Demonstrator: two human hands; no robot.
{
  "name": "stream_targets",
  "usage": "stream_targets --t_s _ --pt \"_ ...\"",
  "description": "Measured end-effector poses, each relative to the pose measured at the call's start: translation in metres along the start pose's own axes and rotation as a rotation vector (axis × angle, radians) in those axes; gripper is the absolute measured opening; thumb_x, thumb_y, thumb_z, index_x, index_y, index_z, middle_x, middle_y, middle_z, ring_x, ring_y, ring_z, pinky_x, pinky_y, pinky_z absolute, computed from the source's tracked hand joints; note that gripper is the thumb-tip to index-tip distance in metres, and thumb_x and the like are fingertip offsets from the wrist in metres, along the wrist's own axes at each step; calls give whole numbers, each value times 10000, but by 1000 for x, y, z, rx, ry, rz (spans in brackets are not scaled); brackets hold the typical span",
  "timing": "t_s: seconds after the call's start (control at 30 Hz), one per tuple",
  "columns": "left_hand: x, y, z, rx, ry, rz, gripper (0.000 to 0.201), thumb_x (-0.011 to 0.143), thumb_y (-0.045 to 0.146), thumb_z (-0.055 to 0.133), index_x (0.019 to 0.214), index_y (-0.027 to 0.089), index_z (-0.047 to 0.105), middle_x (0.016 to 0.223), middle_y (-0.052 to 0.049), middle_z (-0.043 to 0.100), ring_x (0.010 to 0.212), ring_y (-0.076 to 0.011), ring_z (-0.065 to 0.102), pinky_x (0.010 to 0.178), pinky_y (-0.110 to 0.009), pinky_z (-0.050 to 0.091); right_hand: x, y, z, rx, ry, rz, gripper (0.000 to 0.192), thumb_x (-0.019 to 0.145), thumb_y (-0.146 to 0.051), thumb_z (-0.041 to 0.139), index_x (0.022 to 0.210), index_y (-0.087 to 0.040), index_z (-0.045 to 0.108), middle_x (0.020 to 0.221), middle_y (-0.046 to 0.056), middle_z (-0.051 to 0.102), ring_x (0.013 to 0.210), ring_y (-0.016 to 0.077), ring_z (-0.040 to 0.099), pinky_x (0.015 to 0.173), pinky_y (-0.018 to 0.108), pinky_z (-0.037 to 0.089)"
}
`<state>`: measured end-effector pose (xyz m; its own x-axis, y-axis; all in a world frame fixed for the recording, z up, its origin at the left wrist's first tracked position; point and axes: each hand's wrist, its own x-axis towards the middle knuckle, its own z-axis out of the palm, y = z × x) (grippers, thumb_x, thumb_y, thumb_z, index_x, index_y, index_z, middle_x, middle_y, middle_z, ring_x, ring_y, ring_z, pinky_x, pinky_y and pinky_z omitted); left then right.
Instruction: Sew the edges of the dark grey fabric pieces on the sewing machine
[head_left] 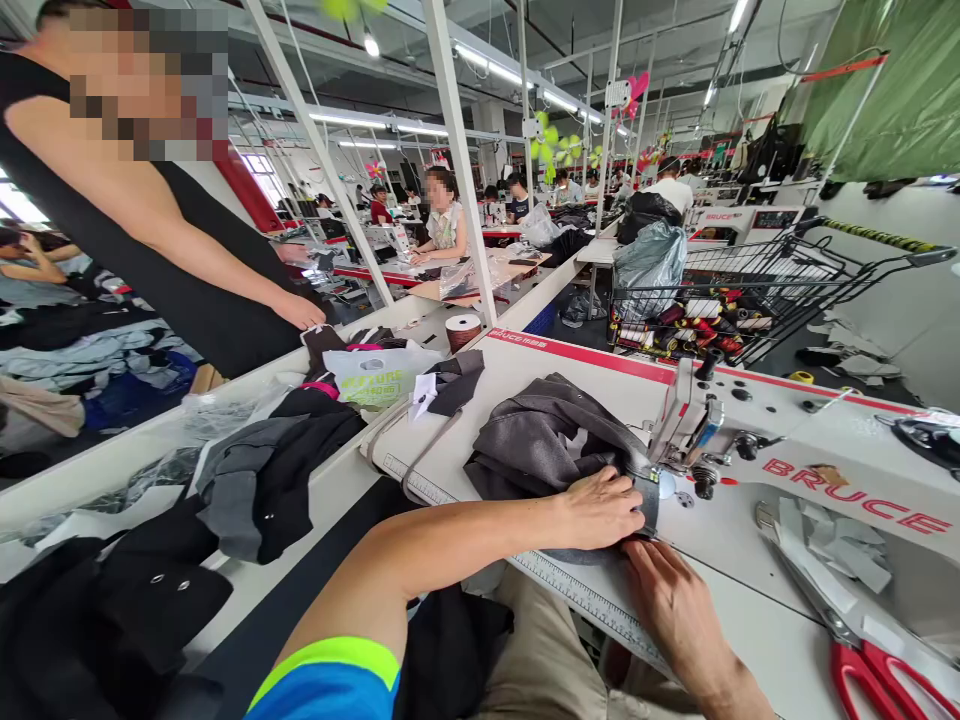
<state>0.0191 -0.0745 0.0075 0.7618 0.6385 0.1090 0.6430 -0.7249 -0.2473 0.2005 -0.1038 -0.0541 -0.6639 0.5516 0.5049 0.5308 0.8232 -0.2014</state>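
Note:
A grey garment [540, 440] lies bunched on the white sewing table [735, 540], its edge running under the needle of the white Bruce sewing machine [795, 450]. My left hand [600, 505] rests flat on the grey fabric just left of the presser foot, fingers together and pressing down. My right hand [664, 590] lies at the table's near edge, fingertips on the fabric's lower edge beside a printed ruler strip [577, 595].
Red-handled scissors [885, 675] and white fabric scraps [832, 550] lie at the right. Dark garments [262, 470] pile on the left bench, where a person in black [172, 250] leans. A wire cart of thread cones [712, 320] stands behind. Other workers sit farther back.

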Motion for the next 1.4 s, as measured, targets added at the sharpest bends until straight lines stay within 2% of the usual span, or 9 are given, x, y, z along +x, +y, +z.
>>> stream_targets --t_s 0.1,0.2,0.33,0.5,0.63,0.77,0.93,1.1,1.4 --pt "-1 -3 -1 -20 55 -20 172 940 197 448 872 158 600 931 -63 593 933 -215 527 855 -403 405 7 8 -6 66 -49 -23 181 942 -94 388 880 -199 522 744 43 585 653 201 549 563 306 424" --pt "0 -5 -6 -46 42 -35 174 956 201 417 906 160 579 967 -60 603 950 -210 537 809 -361 420 13 12 -8 97 -58 -27 155 935 -101 418 893 -185 542 800 60 600 739 219 552 641 326 456" --pt "4 -13 -15 -38 -53 -54 124 930 164 450 951 165 573 890 -46 600 811 -186 572 705 -321 444 14 13 -7 81 -55 14 173 922 -97 448 831 -187 565 834 68 630 809 228 556 720 348 466" --pt "13 -25 -28 -42 -183 -17 161 907 118 456 968 168 596 934 -45 598 740 -169 607 582 -282 444 11 16 -11 101 -42 3 164 915 -89 449 956 -180 579 971 83 677 993 216 585 810 324 452" --pt "15 -23 -30 -96 -286 29 180 913 117 439 934 162 612 949 -42 613 650 -132 596 546 -257 446 11 17 -13 84 -139 27 92 877 -116 517 839 -191 555 807 45 654 817 191 583 705 299 408" --pt "15 -20 -16 -119 -180 54 172 907 137 469 858 153 633 1143 -89 619 944 -193 603 774 -326 509 13 16 -14 80 -200 24 81 865 -131 544 819 -197 538 748 14 629 737 173 555 669 298 368" --pt "18 -29 -3 -200 -72 169 235 863 81 478 1009 145 651 1224 -71 616 1235 -205 475 1130 -389 334 13 18 -12 90 -194 -27 86 886 -118 512 901 -189 559 997 46 681 898 188 596 758 315 405" --pt "19 -34 -2 -208 -97 111 224 838 77 473 966 147 642 1348 -87 535 1290 -242 433 1167 -465 279 13 18 -9 93 -170 -57 123 919 -127 477 966 -178 578 1192 70 653 1059 197 586 838 324 426" --pt "20 -20 7 -167 -68 18 221 902 106 402 1002 128 598 1355 -137 510 1312 -251 424 1153 -448 281 17 16 -12 83 -179 -57 121 923 -137 462 919 -182 575 1109 71 679 1019 192 595 798 320 432"
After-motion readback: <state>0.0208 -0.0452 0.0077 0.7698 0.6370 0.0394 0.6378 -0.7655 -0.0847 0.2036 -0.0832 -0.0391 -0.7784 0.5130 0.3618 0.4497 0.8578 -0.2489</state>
